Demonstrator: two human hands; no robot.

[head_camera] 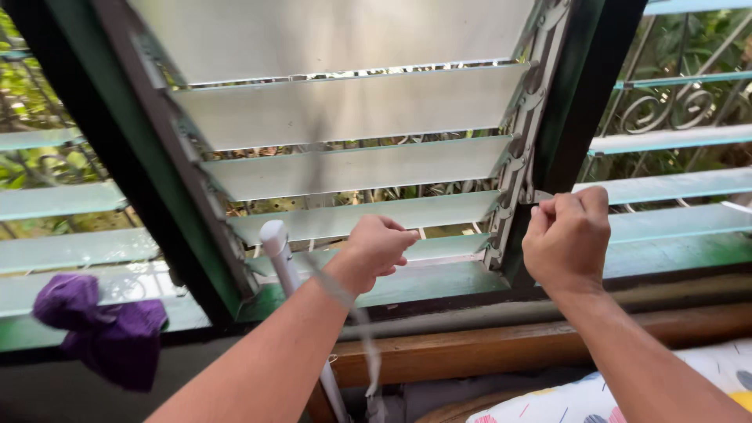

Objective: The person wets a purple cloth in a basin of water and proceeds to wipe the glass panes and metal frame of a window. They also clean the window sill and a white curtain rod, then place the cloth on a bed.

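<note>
Nearest, at bottom right, a patterned pillow (627,395) with coloured flecks, and just above it a brown wooden ledge (486,348). Beside these, one white pipe (286,266) standing upright, its rounded top close to the left wrist. Further up, two bare forearms reaching toward the window.

Left hand (376,251): curled into a loose fist, knuckles toward the lowest glass slat (356,218) of the middle panel, fingers tucked under; whether anything was gripped inside, impossible to tell. Right hand (567,236): also closed tight, thumb and forefinger pinched on a small metal lever (539,196) at the foot of the louvre frame (525,141), just right of the slats.

Off to the left, one purple cloth (102,325) draped over the green sill (439,282). In the middle panel, five frosted slats tilted partly open. Left and right, further panels of greenish slats. Beyond the glass, a curled iron grille (674,106) and green foliage (31,86).
</note>
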